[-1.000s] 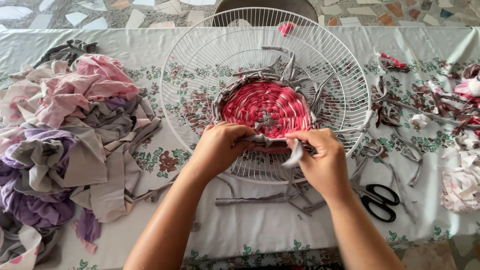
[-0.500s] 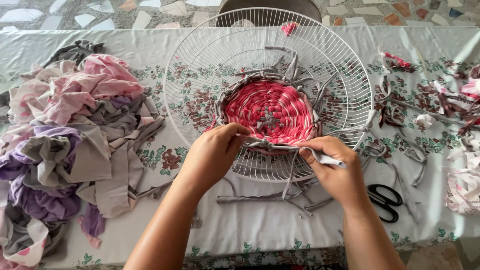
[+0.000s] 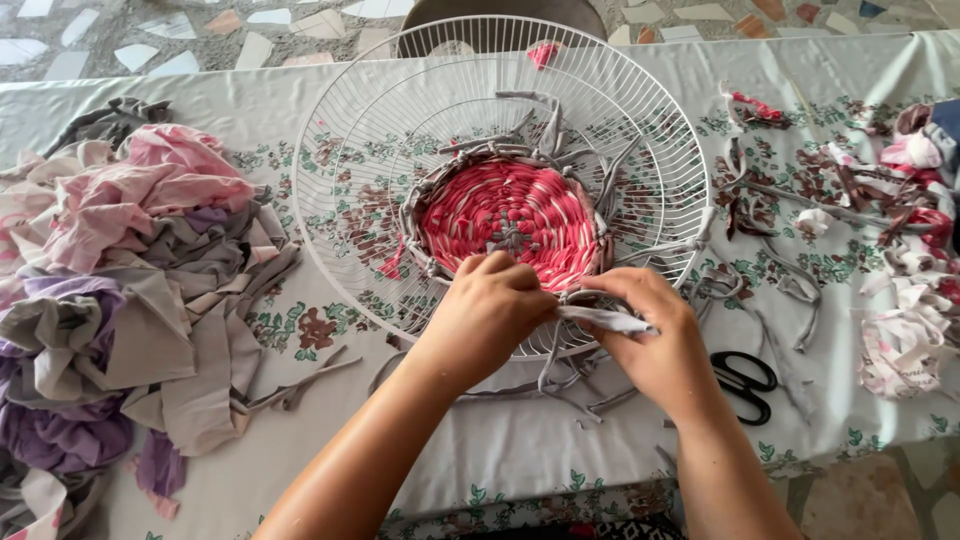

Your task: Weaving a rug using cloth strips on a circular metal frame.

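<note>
Table (image 3: 300,90) spread with a pale, flower-printed cloth (image 3: 330,330), filling most of the view. Floor (image 3: 150,30) of irregular stone chips, white, grey and reddish, visible from 10 to 2 o'clock and again at 5 o'clock. Dark chair back (image 3: 500,12) at 12 o'clock. Soft, even daylight.

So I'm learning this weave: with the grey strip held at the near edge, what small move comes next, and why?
Probably tuck the grey strip under the next wire of the grille. The right hand pinches its end at the edge of the red disc, the left hand presses beside it, and the grey border stops there.
</note>
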